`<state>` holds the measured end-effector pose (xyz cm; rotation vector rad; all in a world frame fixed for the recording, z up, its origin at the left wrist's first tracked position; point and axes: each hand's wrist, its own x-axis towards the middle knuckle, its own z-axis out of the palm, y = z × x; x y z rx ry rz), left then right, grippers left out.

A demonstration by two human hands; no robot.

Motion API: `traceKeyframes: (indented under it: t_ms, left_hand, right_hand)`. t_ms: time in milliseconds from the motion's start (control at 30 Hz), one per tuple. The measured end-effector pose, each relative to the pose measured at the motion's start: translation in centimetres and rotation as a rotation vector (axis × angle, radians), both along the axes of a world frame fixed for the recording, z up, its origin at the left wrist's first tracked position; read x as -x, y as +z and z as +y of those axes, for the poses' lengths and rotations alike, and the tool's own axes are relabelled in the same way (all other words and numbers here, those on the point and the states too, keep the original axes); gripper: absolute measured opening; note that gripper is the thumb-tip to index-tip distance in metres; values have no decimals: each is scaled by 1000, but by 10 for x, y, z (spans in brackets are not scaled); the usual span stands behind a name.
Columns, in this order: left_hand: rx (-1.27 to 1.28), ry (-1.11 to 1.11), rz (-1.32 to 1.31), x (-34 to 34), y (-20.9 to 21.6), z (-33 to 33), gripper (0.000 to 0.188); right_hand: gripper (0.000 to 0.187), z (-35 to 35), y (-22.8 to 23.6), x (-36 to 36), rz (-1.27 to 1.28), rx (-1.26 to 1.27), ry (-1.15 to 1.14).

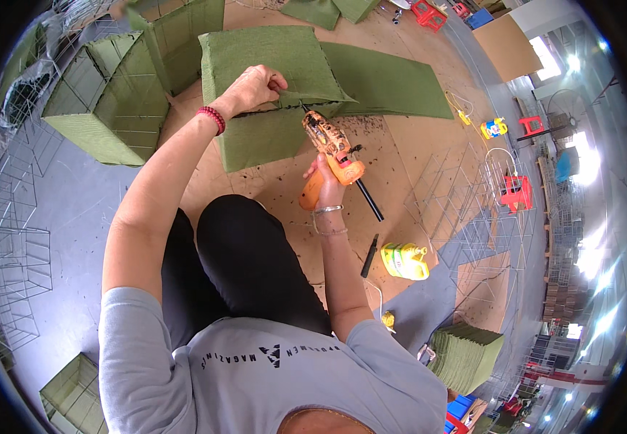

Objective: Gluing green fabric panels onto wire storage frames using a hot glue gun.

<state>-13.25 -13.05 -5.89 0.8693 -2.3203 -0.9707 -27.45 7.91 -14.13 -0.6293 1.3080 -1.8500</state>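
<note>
In front of me lies a box covered in green fabric (263,54), with a dark glue line along its near top edge. My left hand (256,88), a red beaded bracelet at its wrist, is closed at that edge, its fingers curled and pinching the fabric. My right hand (330,189) is wrapped round the handle of an orange glue gun (328,141), smeared with dark residue. The gun's nozzle touches or nearly touches the fabric edge, just right of my left hand. A black glue stick (370,200) sticks out of its back end.
Green fabric (393,79) stretches right from the box over brown cardboard (407,145). Fabric-covered wire boxes (114,101) stand at the left. A yellow bottle (404,261) and a black stick (370,256) lie right of my arm. Wire frames (458,195) and a red stool (516,193) are farther right.
</note>
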Motion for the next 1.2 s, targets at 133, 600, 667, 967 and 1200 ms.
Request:
traceKeyframes:
  t_ms: [133, 600, 667, 967, 1200]
  left_hand:
    - [-33, -16, 0, -2, -2, -3, 28]
    - [-89, -22, 4, -4, -4, -2, 29]
    - [-83, -13, -1, -6, -4, -1, 29]
    - [-64, -7, -22, -14, -4, -1, 28]
    - [-75, -8, -17, -22, -3, 0, 30]
  right_hand:
    - [15, 2, -2, -5, 1, -23, 17]
    - [15, 3, -8, -24, 36, -32, 83]
    - [15, 3, -7, -25, 35, -41, 68]
    - [13, 1, -7, -26, -33, 4, 109]
    - [16, 2, -11, -38, 20, -38, 138]
